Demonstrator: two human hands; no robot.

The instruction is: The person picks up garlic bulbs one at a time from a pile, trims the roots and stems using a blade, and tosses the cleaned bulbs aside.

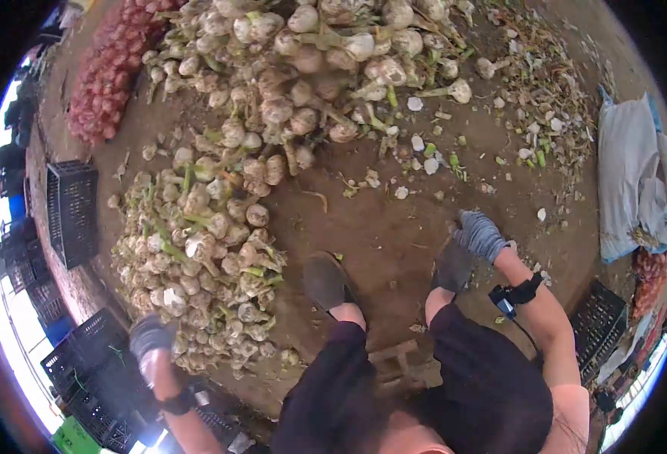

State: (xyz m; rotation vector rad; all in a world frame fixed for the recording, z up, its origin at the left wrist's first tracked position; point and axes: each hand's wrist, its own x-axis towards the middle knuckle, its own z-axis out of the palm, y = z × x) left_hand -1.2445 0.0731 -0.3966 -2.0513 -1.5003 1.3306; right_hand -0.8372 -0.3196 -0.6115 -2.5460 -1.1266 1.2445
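Observation:
My left hand [152,342], in a grey glove, is at the lower left edge of a pile of trimmed garlic bulbs [197,257]. Motion blurs its fingers, and I cannot make out anything in them. In a striped grey glove, my right hand [482,236] is beside my right shoe [453,266]. Its fingers look curled together, and whatever they hold, if anything, is hidden. A larger heap of garlic with stalks [311,68] spreads across the ground ahead of me.
Red net sacks of garlic [110,76] lie at the upper left. Black crates [73,208] stand along the left, and another crate [597,325] is at the right. Cut stalks and scraps [542,113] litter the upper right ground near a white sack [630,174].

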